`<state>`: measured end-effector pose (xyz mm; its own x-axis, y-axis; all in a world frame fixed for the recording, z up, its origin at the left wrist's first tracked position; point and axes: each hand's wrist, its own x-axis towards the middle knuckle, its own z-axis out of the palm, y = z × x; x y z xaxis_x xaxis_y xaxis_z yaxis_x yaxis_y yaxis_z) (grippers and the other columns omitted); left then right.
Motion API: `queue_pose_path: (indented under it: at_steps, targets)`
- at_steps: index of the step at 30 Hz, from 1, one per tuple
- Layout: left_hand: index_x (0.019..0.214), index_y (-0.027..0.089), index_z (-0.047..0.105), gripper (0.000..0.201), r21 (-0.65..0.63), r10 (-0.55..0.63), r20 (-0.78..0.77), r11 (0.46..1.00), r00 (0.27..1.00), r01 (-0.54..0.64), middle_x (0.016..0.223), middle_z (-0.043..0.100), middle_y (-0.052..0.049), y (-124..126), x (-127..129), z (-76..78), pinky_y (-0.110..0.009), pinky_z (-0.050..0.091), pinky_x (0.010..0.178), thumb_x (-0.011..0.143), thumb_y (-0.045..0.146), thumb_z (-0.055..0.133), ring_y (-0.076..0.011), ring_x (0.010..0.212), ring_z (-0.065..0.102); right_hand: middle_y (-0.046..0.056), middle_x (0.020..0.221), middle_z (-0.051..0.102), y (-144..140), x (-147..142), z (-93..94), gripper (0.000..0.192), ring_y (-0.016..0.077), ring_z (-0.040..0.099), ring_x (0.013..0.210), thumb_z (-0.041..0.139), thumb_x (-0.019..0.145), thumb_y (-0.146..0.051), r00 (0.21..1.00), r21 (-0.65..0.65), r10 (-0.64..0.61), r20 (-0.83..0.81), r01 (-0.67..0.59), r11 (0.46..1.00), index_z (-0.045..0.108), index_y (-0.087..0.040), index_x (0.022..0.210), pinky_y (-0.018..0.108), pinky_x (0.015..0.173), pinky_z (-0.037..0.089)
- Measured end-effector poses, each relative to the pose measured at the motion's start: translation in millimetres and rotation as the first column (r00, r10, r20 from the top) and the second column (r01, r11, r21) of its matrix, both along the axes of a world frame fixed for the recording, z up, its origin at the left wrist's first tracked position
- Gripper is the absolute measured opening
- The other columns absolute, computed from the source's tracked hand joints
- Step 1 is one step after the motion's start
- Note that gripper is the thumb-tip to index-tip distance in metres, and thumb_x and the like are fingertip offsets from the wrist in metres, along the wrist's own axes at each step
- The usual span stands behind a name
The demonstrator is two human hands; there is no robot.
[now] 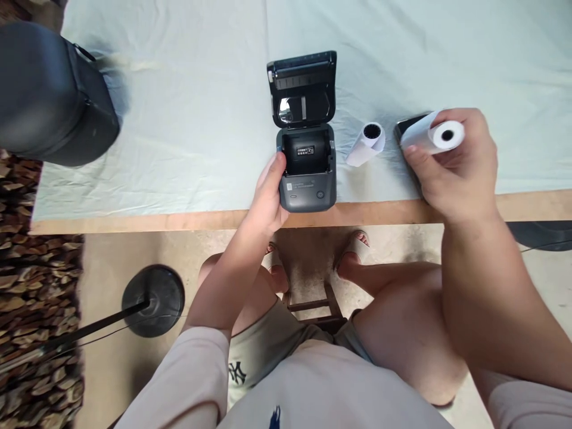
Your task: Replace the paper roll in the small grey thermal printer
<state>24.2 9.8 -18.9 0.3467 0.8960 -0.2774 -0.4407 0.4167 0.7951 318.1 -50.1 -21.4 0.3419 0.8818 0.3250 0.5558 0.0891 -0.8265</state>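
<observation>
Left hand (267, 196) grips the open printer (308, 193), upper centre of frame; thumb best kept at the rim. Right hand (462, 170) grips a paper roll (433, 138), upper right (phone (404, 124) partly covered); pinch firmly against unrolling.

A wooden table (147, 224) is spread with a pale blue-green cloth (192, 119) across the upper frame, its front edge left exposed. Below, a beige concrete floor (105, 256) is softly lit. Split firewood (36, 298) is piled along the left edge. At lower left, a round black stand base (165, 316) is joined to a slanting pole (102, 322); at lower centre, a wooden stool (333, 301) is partly seen.
</observation>
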Motion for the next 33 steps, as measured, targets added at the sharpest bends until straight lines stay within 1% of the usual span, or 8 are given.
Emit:
queue_pose_path:
  at_steps: [5, 8, 12, 17, 22, 26, 29, 33]
  targets:
    - [0.117, 0.025, 0.084, 0.04, 0.071, 0.0, 0.011, 0.997, 1.0, -0.001, 0.134, 0.093, -0.006, 3.0, 0.0, -2.7, -0.041, 0.067, 0.132, 0.112, 0.064, 0.074, -0.0305, 0.162, 0.075, 0.012, 0.131, 0.086, -4.0, 8.0, -3.9, 0.056, 0.0394, 0.081, 0.116, 0.077, 0.086, -0.04, 0.919, -0.102, 0.023, 0.394, 0.019, 0.995, 0.067, -0.032, 0.141, 0.068, 0.113, 0.061]
    - [0.111, 0.026, 0.083, 0.036, 0.075, 0.017, 0.014, 0.997, 1.0, -0.018, 0.131, 0.093, -0.007, 4.5, 1.7, -3.4, -0.041, 0.068, 0.131, 0.108, 0.061, 0.081, -0.0325, 0.161, 0.075, 0.015, 0.139, 0.085, -4.9, -3.9, 1.5, 0.056, 0.044, 0.079, 0.13, 0.069, 0.093, -0.034, 0.884, -0.116, 0.008, 0.468, 0.053, 0.992, 0.064, -0.036, 0.148, 0.07, 0.118, 0.054]
    - [0.109, 0.025, 0.081, 0.041, 0.072, 0.019, 0.014, 0.997, 1.0, -0.019, 0.132, 0.093, -0.007, 4.1, 2.7, -3.6, -0.041, 0.069, 0.128, 0.106, 0.066, 0.082, -0.0347, 0.161, 0.075, 0.021, 0.148, 0.077, -4.8, -38.1, 22.2, 0.059, 0.0501, 0.068, 0.146, 0.073, 0.093, -0.038, 0.828, 0.03, -0.1, 0.552, 0.101, 0.994, 0.063, -0.029, 0.15, 0.075, 0.123, 0.046]
    - [0.113, 0.025, 0.08, 0.043, 0.111, -0.003, 0.035, 0.994, 0.999, -0.001, 0.139, 0.091, -0.008, 1.4, 1.2, -5.1, -0.043, 0.068, 0.13, 0.102, 0.065, 0.087, -0.0363, 0.164, 0.072, 0.022, 0.141, 0.074, 14.9, -77.8, 22.4, 0.041, 0.0505, 0.054, 0.155, 0.069, 0.109, -0.047, 0.77, -0.117, -0.056, 0.636, 0.167, 0.979, 0.07, -0.029, 0.146, 0.078, 0.127, 0.037]
    - [0.112, 0.023, 0.077, 0.045, 0.095, 0.002, 0.081, 0.995, 0.997, -0.01, 0.139, 0.09, -0.008, -1.7, 3.5, -1.4, -0.049, 0.068, 0.132, 0.095, 0.06, 0.096, -0.0393, 0.167, 0.07, 0.019, 0.129, 0.077, 34.7, -96.8, 14.3, 0.029, 0.0476, 0.058, 0.146, 0.072, 0.105, -0.033, 0.776, -0.153, -0.074, 0.627, 0.216, 0.964, 0.074, -0.028, 0.133, 0.083, 0.128, 0.029]
    - [0.109, 0.024, 0.074, 0.04, 0.063, 0.015, 0.124, 0.998, 0.992, -0.023, 0.137, 0.09, -0.006, -4.1, 6.0, 1.9, -0.051, 0.07, 0.13, 0.094, 0.051, 0.098, -0.0401, 0.168, 0.069, 0.016, 0.116, 0.081, 38.5, -99.6, 26.4, 0.032, 0.0438, 0.068, 0.133, 0.064, 0.098, -0.016, 0.771, -0.097, -0.148, 0.619, 0.262, 0.96, 0.077, -0.028, 0.125, 0.081, 0.124, 0.037]
    - [0.112, 0.023, 0.073, 0.043, 0.033, 0.038, 0.127, 0.999, 0.991, -0.042, 0.136, 0.089, -0.005, -5.7, 6.8, 5.4, -0.051, 0.07, 0.129, 0.096, 0.056, 0.097, -0.0397, 0.167, 0.07, 0.015, 0.12, 0.078, 39.9, -83.7, 34.1, 0.045, 0.0402, 0.075, 0.117, 0.069, 0.089, -0.027, 0.874, 0.152, -0.242, 0.421, 0.195, 0.969, 0.07, -0.029, 0.134, 0.068, 0.11, 0.054]
    - [0.114, 0.024, 0.071, 0.053, 0.009, -0.009, 0.137, 1.0, 0.991, 0.008, 0.129, 0.09, -0.006, -6.1, 6.6, 7.9, -0.051, 0.072, 0.125, 0.091, 0.062, 0.101, -0.0392, 0.157, 0.077, 0.015, 0.129, 0.069, 44.3, -55.9, 33.4, 0.043, 0.0421, 0.076, 0.116, 0.064, 0.095, -0.052, 0.96, 0.415, -0.236, 0.15, 0.156, 0.896, 0.062, -0.034, 0.134, 0.059, 0.091, 0.063]
